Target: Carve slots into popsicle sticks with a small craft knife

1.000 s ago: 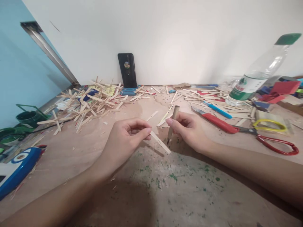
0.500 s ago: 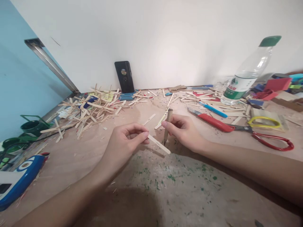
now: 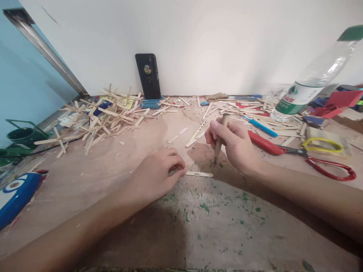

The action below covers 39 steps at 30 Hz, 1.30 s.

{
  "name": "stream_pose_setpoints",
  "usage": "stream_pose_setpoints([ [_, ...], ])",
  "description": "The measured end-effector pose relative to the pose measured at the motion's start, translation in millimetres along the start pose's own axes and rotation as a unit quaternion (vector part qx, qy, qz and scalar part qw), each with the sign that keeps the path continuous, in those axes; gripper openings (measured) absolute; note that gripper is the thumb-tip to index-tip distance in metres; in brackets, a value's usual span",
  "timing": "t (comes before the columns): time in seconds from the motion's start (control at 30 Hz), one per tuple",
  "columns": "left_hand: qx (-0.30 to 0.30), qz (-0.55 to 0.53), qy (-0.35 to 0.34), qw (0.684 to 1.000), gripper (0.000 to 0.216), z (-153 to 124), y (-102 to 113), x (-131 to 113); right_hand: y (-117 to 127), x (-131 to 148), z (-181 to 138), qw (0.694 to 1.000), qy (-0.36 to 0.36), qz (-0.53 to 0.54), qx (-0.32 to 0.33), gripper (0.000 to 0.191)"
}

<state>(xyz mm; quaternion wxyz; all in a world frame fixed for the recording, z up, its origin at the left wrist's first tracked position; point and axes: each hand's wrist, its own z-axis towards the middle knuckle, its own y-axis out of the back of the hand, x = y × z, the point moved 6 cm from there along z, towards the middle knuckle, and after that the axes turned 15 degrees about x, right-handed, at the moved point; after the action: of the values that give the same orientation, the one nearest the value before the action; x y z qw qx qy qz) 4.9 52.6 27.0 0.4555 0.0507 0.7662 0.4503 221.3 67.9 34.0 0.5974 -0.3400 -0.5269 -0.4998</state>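
My left hand (image 3: 160, 172) pinches a flat wooden popsicle stick (image 3: 200, 174) at its left end. The stick lies nearly level, low over or on the table, with a small slot or mark near its middle. In my right hand (image 3: 232, 141) is a slim brown wooden-handled tool (image 3: 219, 145), gripped like a pen; its thin dark tip points down just right of the stick's free end and is slightly blurred. Beyond the hands, a marked popsicle stick (image 3: 177, 135) rests on the table, beside more sticks (image 3: 196, 139) near my right fingers.
A heap of popsicle sticks (image 3: 102, 121) covers the back left. A black phone (image 3: 148, 75) leans on the wall. To the right are scissors (image 3: 297, 151), a red-handled cutter (image 3: 266, 143), a blue pen (image 3: 263, 127) and a plastic bottle (image 3: 300, 96). A blue-white object (image 3: 21, 194) sits left.
My left hand has lowered the popsicle stick and turned it from slanting to nearly level. My right hand has moved right with the tool, now tilted. The camera view has shifted slightly.
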Motion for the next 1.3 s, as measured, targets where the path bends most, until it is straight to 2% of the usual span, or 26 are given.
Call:
stream_pose_setpoints([
  [0.1,0.016,0.021,-0.027,0.999,0.014,2,-6,0,-10,10,0,0.998,-0.007,0.053,0.018,0.067],
  [0.23,0.013,0.033,-0.029,0.999,0.011,4,-11,0,-31,25,2,0.981,-0.075,0.142,0.107,0.058],
  [0.37,-0.003,0.02,-0.013,1.0,0.016,4,-9,-1,-46,40,9,0.965,-0.097,0.187,0.157,0.064],
  [0.47,-0.011,0.001,-0.002,1.0,0.019,2,-9,-3,-55,40,13,0.967,-0.086,0.199,0.136,0.067],
  [0.57,-0.007,-0.021,-0.004,1.0,0.02,2,-12,-3,-60,31,11,0.973,-0.06,0.208,0.083,0.057],
  [0.67,-0.003,-0.036,-0.009,0.999,0.021,4,-15,0,-62,24,6,0.976,-0.046,0.204,0.06,0.054],
  [0.93,-0.012,-0.041,-0.01,0.999,0.029,6,-15,0,-63,22,7,0.976,-0.041,0.196,0.085,0.059],
  [1.3,-0.001,-0.016,0.02,1.0,0.03,10,-16,4,-65,24,4,0.973,-0.032,0.179,0.14,0.057],
])
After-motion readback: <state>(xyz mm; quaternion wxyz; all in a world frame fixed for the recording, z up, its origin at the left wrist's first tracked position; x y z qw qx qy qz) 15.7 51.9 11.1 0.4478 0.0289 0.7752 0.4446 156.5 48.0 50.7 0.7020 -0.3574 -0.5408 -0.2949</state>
